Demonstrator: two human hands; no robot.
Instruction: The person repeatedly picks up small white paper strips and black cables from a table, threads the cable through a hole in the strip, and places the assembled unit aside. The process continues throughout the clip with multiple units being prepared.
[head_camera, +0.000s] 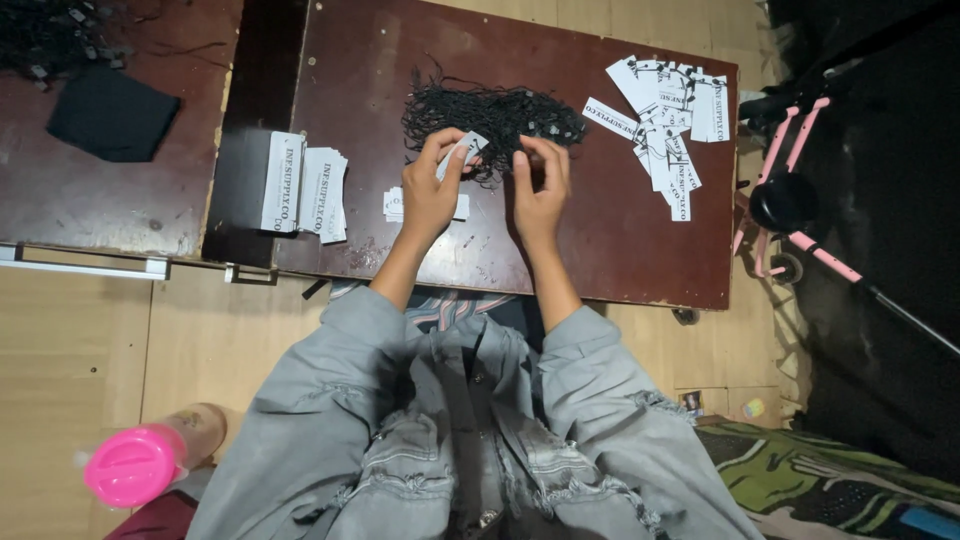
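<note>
Left hand (430, 195) pinches a white tag (466, 150), right hand (540, 195) pinches black string (490, 120) from the pile at 12 o'clock, loose tags (665, 110) at 2.

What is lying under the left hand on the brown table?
Under the left hand a few small white paper tags lie on the brown table; their edges show at both sides of the wrist. The hand covers their middle, so their number cannot be seen.

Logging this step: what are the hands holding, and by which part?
Left hand pinches a white paper tag by its lower end. Right hand: cannot tell.
</note>
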